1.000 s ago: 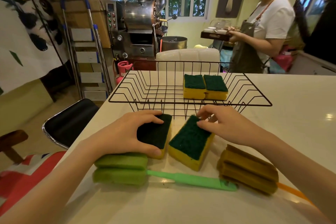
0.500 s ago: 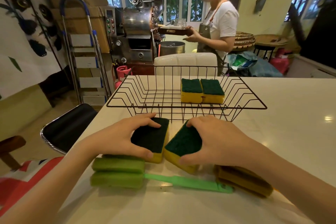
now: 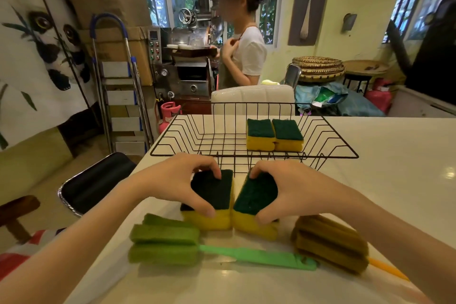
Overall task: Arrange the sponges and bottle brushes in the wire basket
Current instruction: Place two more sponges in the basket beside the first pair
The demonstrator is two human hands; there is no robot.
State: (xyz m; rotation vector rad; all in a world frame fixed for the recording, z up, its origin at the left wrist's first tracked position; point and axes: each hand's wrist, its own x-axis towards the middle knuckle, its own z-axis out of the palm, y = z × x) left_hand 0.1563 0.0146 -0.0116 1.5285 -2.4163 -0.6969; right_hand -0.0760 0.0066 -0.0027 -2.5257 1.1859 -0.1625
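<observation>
In both hands (image 3: 172, 185), green-topped yellow sponges (image 3: 212, 192)

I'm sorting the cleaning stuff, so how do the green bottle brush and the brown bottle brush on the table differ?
The green bottle brush has a bright green foam head; the brown bottle brush has an olive-brown one. The green brush's flat green handle is in full view, pointing right, while only a short orange stretch of the brown brush's handle shows. The green one lies below the left hand, the brown one below the right hand. Both have ribbed foam heads and lie outside the wire basket.
</observation>
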